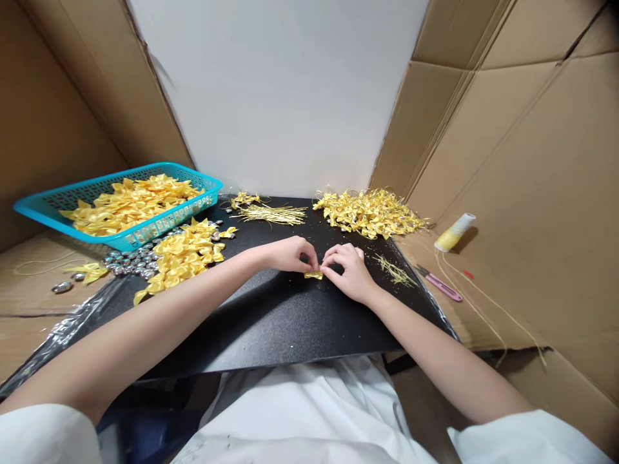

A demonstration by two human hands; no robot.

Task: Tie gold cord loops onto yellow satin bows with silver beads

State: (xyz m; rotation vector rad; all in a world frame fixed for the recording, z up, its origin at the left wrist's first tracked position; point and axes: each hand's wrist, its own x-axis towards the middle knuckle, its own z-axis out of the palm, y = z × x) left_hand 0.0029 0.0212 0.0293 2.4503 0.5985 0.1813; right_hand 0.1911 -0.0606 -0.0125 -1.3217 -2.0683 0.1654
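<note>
Over the middle of the black table (285, 322), my left hand (294, 254) and my right hand (350, 270) meet, with thumb and fingertips closed in a pinch. Between them is a small yellow ribbon bow (314, 275), gripped from both sides near the tabletop. Fingertips hide much of its upper part, and any thread there is too small to make out. Left of my hands lies a pile of loose yellow ribbon bows (186, 254), beside shiny silver bells or beads (135, 261). Behind them is a bundle of cut yellow cords (273, 214).
A turquoise basket (116, 240) full of yellow bows stands back left. Bows with cord ends form a heap (370, 212) back right. Short cord scraps (394, 270), a pink cutter (442, 285) and a thread spool (454, 233) lie right. Cardboard walls (527, 167) flank the table.
</note>
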